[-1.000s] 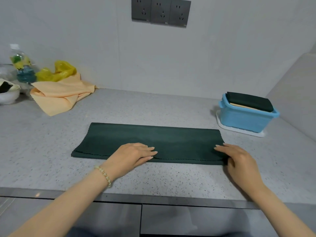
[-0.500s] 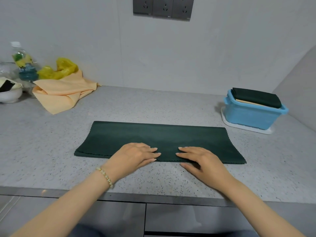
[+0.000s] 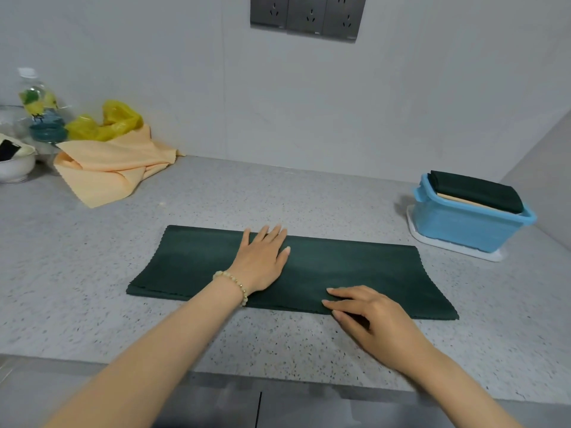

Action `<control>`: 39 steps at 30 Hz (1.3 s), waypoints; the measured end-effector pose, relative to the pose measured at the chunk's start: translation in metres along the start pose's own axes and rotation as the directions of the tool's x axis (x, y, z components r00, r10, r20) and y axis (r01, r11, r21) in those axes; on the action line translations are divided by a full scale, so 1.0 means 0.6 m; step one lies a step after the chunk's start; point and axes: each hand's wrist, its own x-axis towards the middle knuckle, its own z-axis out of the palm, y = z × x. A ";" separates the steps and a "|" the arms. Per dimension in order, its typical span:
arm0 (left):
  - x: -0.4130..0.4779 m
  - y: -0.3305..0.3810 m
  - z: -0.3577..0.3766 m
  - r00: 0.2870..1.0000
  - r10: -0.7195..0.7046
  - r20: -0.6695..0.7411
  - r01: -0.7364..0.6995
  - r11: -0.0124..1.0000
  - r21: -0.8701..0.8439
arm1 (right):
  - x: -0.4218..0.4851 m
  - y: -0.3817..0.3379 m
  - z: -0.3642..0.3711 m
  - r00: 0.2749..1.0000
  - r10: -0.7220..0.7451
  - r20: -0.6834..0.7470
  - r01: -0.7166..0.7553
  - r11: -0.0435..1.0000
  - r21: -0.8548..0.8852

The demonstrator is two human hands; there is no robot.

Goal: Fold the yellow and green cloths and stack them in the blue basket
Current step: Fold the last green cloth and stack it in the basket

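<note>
A dark green cloth (image 3: 355, 273), folded into a long strip, lies flat on the speckled grey counter. My left hand (image 3: 262, 257) presses flat on its middle, fingers straight and reaching the far edge. My right hand (image 3: 367, 313) rests on the cloth's near edge, fingertips on the fabric. A crumpled yellow cloth (image 3: 105, 168) lies at the back left. The blue basket (image 3: 463, 223) stands at the right on a white tray, holding a folded dark green cloth (image 3: 475, 191) on top of a yellow one.
At the far left stand a white bowl (image 3: 14, 166), a clear bottle (image 3: 37, 103) and a yellow plastic bag (image 3: 108, 122). The counter's front edge (image 3: 278, 381) runs just below my forearms. A wall rises behind and at the right.
My left hand slid from the cloth's near edge up across its middle to the far edge. My right hand moved from the cloth's right end leftward to the near edge's middle.
</note>
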 end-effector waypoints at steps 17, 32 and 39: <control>0.022 -0.021 0.043 0.999 -0.019 -0.045 0.020 0.999 0.032 | 0.201 -0.006 0.087 0.974 0.187 0.132 -0.177 0.981 -0.081; -0.029 -0.145 0.006 0.965 -0.258 -0.035 0.260 0.965 0.031 | 0.112 0.142 0.013 0.860 0.501 0.095 -0.463 0.846 -0.264; -0.042 -0.158 -0.013 0.945 -0.327 0.029 0.324 0.944 0.067 | 0.104 0.165 -0.004 0.804 0.586 0.099 -0.541 0.791 -0.287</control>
